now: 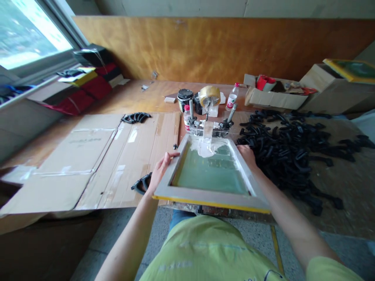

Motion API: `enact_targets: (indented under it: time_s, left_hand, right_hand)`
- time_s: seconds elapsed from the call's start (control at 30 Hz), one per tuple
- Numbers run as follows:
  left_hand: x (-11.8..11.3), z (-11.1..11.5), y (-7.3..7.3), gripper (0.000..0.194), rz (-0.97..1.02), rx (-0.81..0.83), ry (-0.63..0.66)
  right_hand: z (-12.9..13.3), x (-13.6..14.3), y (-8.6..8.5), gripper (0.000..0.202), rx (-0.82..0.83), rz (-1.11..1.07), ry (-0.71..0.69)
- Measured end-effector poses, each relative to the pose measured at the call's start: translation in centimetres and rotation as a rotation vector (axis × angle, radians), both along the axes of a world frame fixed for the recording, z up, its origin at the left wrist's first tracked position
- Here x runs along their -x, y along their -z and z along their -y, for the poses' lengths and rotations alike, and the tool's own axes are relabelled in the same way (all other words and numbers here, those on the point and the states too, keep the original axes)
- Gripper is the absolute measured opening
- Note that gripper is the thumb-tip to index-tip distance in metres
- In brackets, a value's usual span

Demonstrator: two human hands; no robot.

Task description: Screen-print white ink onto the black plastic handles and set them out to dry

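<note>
A screen printing frame (pixel 258 197) with a grey border and greenish mesh is tilted, its near edge raised. White ink lies at the mesh's far end. My left hand (pixel 159 171) is closed on the frame's left side, with the thumb up and the other fingers partly hidden. On the opposite side, my right hand (pixel 247 155) is closed at the frame's edge, its fingertips mostly hidden. A metal clamp stand (pixel 211 128) carries the frame's far end. Black curved plastic parts (pixel 142 183) lie just left of my left hand.
A large pile of black plastic parts (pixel 287 144) lies right of the frame. Flattened cardboard (pixel 88 156) covers the table's left. Behind the clamp stand an ink tub (pixel 185 99), a tape roll (pixel 209 96) and a bottle (pixel 232 97). An open carton (pixel 275 98) sits back right.
</note>
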State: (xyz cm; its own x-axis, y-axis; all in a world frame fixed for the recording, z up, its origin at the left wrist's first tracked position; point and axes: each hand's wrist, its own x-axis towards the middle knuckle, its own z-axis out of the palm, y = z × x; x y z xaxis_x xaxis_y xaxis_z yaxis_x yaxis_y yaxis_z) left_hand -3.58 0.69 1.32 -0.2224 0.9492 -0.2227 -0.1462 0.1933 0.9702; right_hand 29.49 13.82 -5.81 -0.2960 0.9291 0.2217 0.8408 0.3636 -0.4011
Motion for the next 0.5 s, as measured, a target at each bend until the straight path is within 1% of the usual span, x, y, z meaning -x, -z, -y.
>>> enact_targets:
  time_s: [0.03,0.07,0.1,0.17,0.2,0.23,0.27,0.3,0.37,0.43,0.5]
  left_hand:
    - [0.1,0.9,1.2,0.058,-0.011,0.077,0.034]
    - [0.2,1.7,2.6,0.061,-0.021,0.131,0.051]
    - [0.1,2.2,4.0,0.066,-0.029,0.162,0.049]
    - [-0.3,2.8,6.8,0.075,-0.058,0.180,0.011]
    - [-0.4,2.8,8.1,0.077,-0.081,0.184,-0.005]
    - [-0.5,2.8,9.2,0.076,-0.104,0.187,-0.015]
    - [-0.6,2.7,10.1,0.075,-0.120,0.188,-0.020]
    - [-0.5,2.6,10.7,0.074,-0.131,0.190,-0.016]
    - [-0.3,2.5,11.5,0.072,-0.143,0.196,0.000]
    - [-0.2,2.5,11.7,0.070,-0.153,0.203,0.014]
    - [-0.1,2.6,11.6,0.068,-0.163,0.205,0.019]
  right_hand:
    - [-0.9,-0.1,-0.8,0.030,-0.037,-0.009,0.046]
    - [-1.7,0.4,-1.6,0.031,-0.088,-0.016,0.062]
    - [-2.4,1.5,-2.4,0.035,-0.146,-0.016,0.042]
    - [-3.5,5.0,-3.6,0.053,-0.243,0.014,-0.073]
    - [-3.8,7.0,-4.0,0.056,-0.257,0.049,-0.137]
    - [-3.9,8.8,-4.2,0.052,-0.241,0.091,-0.185]
    - [-3.9,10.3,-4.2,0.043,-0.199,0.134,-0.219]
    - [-3.8,11.4,-4.0,0.033,-0.139,0.177,-0.241]
    - [-2.8,12.2,-3.3,0.017,-0.024,0.247,-0.262]
    - [-1.3,11.5,-2.6,0.012,0.020,0.298,-0.304]
    - [0.3,10.0,-2.3,0.015,0.000,0.320,-0.412]
